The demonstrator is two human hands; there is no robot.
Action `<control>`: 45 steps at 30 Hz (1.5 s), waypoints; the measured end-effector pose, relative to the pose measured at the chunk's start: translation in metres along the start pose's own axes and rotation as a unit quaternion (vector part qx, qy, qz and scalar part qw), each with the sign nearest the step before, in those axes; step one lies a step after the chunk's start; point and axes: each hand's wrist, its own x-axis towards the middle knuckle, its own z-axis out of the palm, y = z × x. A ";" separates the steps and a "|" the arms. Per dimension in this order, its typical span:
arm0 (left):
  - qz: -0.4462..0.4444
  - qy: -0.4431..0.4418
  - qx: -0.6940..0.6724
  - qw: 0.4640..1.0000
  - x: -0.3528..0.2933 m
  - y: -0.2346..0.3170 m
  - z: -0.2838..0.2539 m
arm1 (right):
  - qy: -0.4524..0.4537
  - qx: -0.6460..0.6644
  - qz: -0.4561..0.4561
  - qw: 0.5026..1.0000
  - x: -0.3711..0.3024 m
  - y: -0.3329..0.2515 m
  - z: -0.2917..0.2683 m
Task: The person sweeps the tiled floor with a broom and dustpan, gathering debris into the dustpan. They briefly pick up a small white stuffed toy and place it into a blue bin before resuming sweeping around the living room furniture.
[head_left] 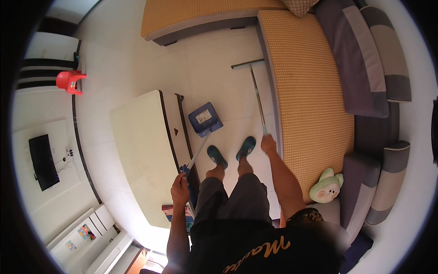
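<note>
My left hand is closed around the upper end of a long-handled dustpan. Its blue pan rests on the floor ahead of my feet, beside the low table, and its pale handle slants up to my fingers. On the other side, my right hand grips the pole of a floor squeegee. The squeegee's thin, wide head lies on the tiles farther ahead, its right end at the base of the sofa. A gap of bare tile separates the squeegee head from the pan.
A low pale-topped table stands to my left. An L-shaped sofa with a woven tan mat runs along the right and far side. A plush toy sits on it. At the far left are a red child's chair and a television.
</note>
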 end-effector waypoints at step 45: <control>0.009 -0.061 -0.029 0.998 -0.014 -0.138 -0.074 | -0.033 -0.193 -0.118 0.974 -0.292 0.101 0.088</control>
